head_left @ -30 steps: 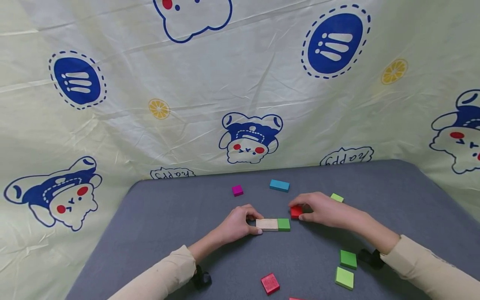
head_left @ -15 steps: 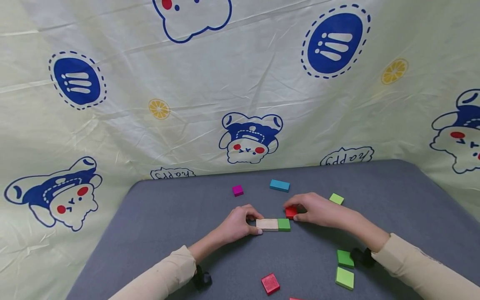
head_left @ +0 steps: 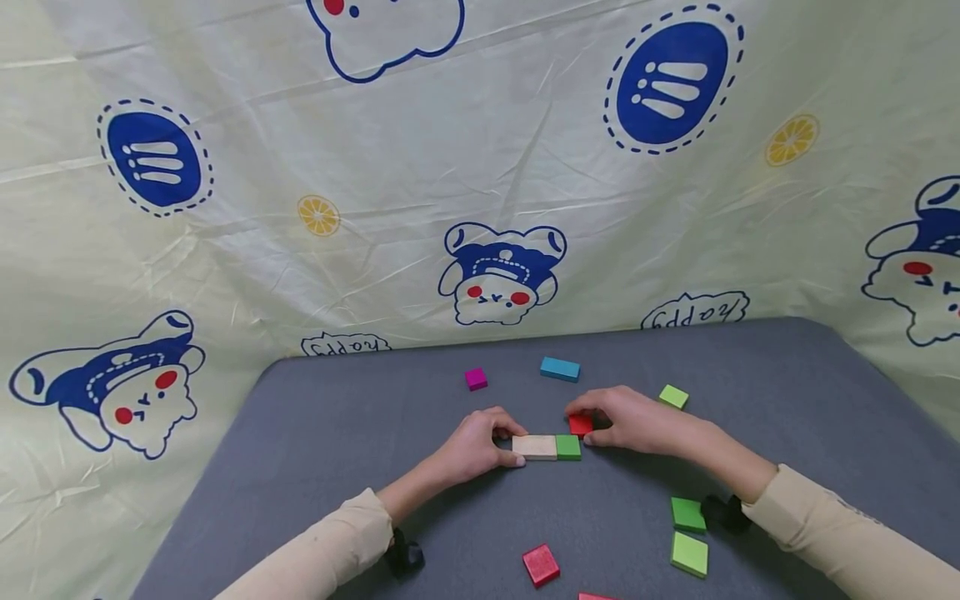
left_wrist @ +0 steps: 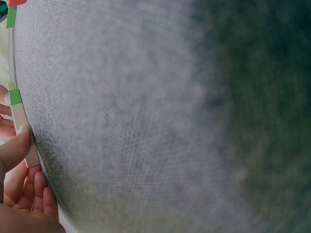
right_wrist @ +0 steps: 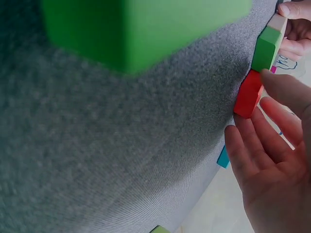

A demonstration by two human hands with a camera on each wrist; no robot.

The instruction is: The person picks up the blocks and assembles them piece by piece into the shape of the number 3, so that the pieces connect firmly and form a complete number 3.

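Note:
In the head view my left hand (head_left: 472,447) pinches the left end of a plain wooden block (head_left: 534,447) between thumb and fingers. A green block (head_left: 567,447) lies end to end with it on the right. My right hand (head_left: 637,421) holds a red block (head_left: 580,424) by thumb and fingers, just behind the green one. The right wrist view has the red block (right_wrist: 249,94) against the green block (right_wrist: 266,48), the thumb at their meeting edge. In the left wrist view the thumb lies over the wooden block (left_wrist: 32,155).
Behind the hands lie a magenta block (head_left: 476,379), a blue block (head_left: 559,369) and a lime block (head_left: 673,396). Nearer are a red block (head_left: 541,566), a green block (head_left: 687,515) beside my right wrist camera, and a lime block (head_left: 689,554). A printed curtain (head_left: 375,275) hangs behind the table.
My right hand has slid the red block left until it sits behind the green block. The green block by my right wrist has shifted slightly left. My left hand has stayed put.

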